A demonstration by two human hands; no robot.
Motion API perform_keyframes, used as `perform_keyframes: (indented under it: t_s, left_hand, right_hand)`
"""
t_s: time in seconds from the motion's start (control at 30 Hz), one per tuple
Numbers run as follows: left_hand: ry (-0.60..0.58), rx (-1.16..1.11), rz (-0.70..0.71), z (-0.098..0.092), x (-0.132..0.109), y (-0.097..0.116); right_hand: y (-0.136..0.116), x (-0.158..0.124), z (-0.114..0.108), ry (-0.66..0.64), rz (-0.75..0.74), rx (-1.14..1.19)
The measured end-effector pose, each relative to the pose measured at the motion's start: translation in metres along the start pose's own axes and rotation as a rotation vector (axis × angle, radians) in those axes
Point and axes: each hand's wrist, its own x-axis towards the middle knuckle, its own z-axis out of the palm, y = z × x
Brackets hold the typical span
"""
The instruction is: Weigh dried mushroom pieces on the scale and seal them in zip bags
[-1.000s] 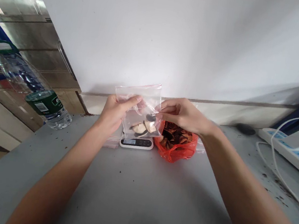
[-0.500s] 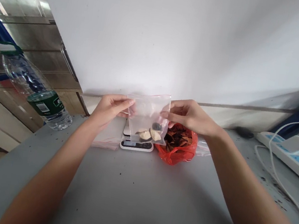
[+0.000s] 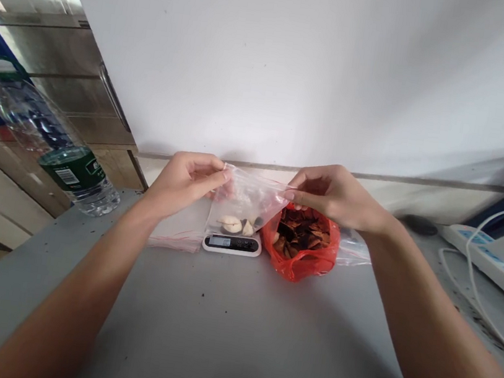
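Observation:
A clear zip-lock bag (image 3: 253, 198) hangs between my two hands, pinched near its top edge. My left hand (image 3: 192, 180) grips the left corner and my right hand (image 3: 326, 193) grips the right one. Several pale and dark pieces (image 3: 231, 223) lie at the bottom of the bag; I cannot tell their kind. The bag is over a small digital scale (image 3: 231, 244), whose platform is mostly hidden; whether the bag rests on it I cannot tell. Just right of the scale stands a red plastic bag (image 3: 296, 267), open, filled with brown dried slices (image 3: 305, 231).
Flat zip-lock bags (image 3: 174, 239) lie left of the scale, and more clear plastic (image 3: 353, 253) sits right of the red bag. A large water bottle (image 3: 73, 173) stands at the left edge. A power strip (image 3: 495, 261) with a white cable is at the right, near a black mouse (image 3: 419, 225).
The zip-lock bag has tilted back and come down toward the scale. Its top edge is stretched wider as my right hand has shifted right.

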Motion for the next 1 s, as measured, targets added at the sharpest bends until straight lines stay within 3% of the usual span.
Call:
perform_keyframes:
  t_s: [0.13, 0.43, 0.7, 1.0]
  left_hand:
    - [-0.027, 0.018, 0.024, -0.002, -0.002, 0.005]
    - [-0.133, 0.114, 0.085, 0.001, -0.002, 0.007]
    - [-0.047, 0.124, 0.114, 0.003, -0.005, 0.005]
    - [-0.034, 0.214, 0.109, 0.009, -0.006, 0.008]
  right_hand:
    - [0.000, -0.001, 0.002, 0.031, -0.063, -0.021]
    - [0.000, 0.002, 0.007, -0.066, -0.067, -0.069]
    - [0.000, 0.000, 0.007, -0.082, -0.140, -0.087]
    - [-0.004, 0.001, 0.012, -0.132, -0.052, -0.057]
